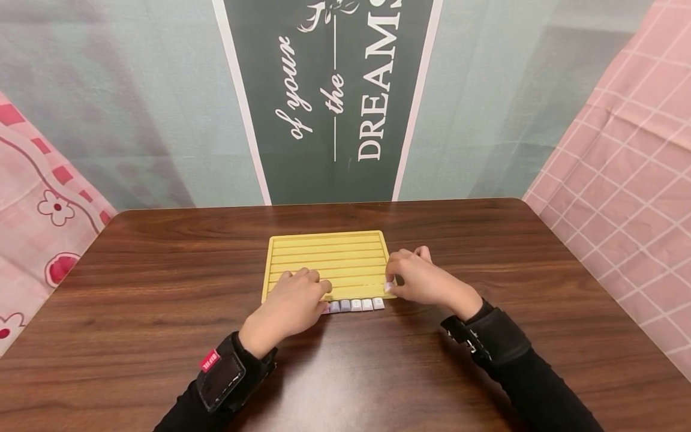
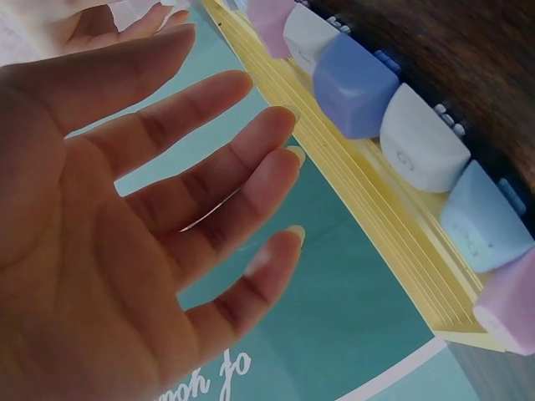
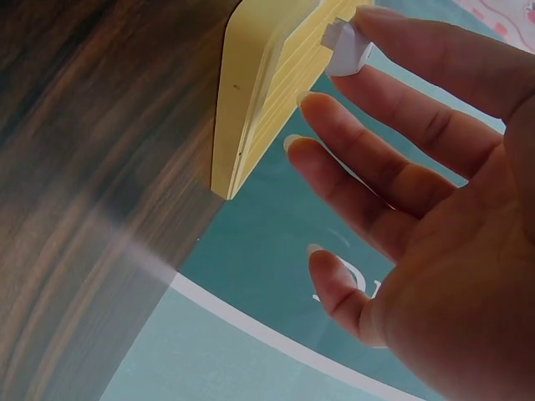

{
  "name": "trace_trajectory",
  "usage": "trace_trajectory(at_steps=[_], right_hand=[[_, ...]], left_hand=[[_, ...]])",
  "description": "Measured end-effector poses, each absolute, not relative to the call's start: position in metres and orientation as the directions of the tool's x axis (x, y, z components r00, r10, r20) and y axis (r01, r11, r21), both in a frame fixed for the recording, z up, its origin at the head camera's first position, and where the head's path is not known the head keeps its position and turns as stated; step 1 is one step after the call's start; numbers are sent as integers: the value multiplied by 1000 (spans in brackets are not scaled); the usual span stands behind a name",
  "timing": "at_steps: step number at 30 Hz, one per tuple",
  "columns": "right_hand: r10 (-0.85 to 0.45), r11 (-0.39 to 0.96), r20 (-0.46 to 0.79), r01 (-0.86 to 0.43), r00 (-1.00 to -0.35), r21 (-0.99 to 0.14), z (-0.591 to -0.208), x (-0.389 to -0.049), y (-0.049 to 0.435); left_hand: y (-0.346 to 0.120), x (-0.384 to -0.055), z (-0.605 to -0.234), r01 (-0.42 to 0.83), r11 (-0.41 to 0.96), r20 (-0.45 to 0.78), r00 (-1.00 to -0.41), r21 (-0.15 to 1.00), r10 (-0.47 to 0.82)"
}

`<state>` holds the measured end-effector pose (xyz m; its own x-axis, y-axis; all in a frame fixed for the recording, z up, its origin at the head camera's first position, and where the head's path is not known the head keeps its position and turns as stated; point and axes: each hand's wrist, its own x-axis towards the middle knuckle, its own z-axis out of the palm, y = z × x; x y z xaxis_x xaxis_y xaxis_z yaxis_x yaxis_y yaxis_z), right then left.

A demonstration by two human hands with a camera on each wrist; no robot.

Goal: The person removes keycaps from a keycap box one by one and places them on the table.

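Observation:
A white keycap (image 3: pixel 349 54) is pinched between the thumb and index finger of my right hand (image 1: pixel 418 276), at the right front corner of a yellow ridged tray (image 1: pixel 329 249). The other right fingers (image 3: pixel 359 142) spread loosely, away from the keycap. My left hand (image 1: pixel 297 299) hovers over the tray's front left part, with relaxed fingers and nothing held. In front of the tray's near edge stands a row of keycaps (image 1: pixel 356 305) in white, grey and purple. The left wrist view shows more of them in white, blue and pink, including a violet-blue keycap (image 2: pixel 355 88); my left forearm hides part of the row from above.
The tray lies on a dark brown wooden table (image 1: pixel 178 264). Behind the table hangs a grey-green cloth (image 1: pixel 480 120) with a dark lettered panel (image 1: pixel 329 174). Pink cloths flank it, a grid-patterned cloth (image 1: pixel 637 180) on the right and a flowered cloth (image 1: pixel 32 240) on the left.

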<state>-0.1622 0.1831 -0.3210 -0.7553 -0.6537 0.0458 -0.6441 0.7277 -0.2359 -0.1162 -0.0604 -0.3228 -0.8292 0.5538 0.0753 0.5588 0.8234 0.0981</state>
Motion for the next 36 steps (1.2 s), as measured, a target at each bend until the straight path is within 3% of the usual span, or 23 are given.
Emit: trace_trajectory(at_steps=[36], right_hand=[[-711,682,28,-698,-703,-217,-334,-151,184]], left_hand=[[-53,-110,-327,616,784,96,-787,74,609]])
